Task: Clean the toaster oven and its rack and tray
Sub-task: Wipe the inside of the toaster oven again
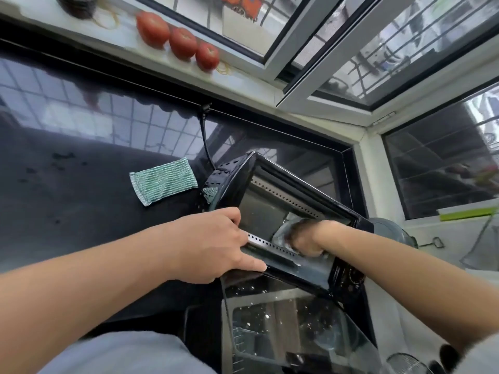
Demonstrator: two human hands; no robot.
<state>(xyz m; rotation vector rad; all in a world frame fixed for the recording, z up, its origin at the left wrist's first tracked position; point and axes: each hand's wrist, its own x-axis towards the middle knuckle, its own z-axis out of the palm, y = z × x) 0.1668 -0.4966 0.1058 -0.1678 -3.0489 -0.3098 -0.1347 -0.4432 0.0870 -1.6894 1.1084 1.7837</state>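
Left hand (216, 241) flat on toaster oven (283, 220) rim; inside, right hand (307, 240) clutching cloth (283, 233).

Your left hand (213, 244) lies flat on the near left corner of the toaster oven (283, 211), palm down, fingers straight and close together, thumb stretched toward the right along the front edge. Your left forearm runs in bare from the near left. Your right hand (307, 238) reaches inside the oven's opening, fingers curled round a grey cloth (283, 233), knuckles up. Your right forearm comes in bare from the near right.
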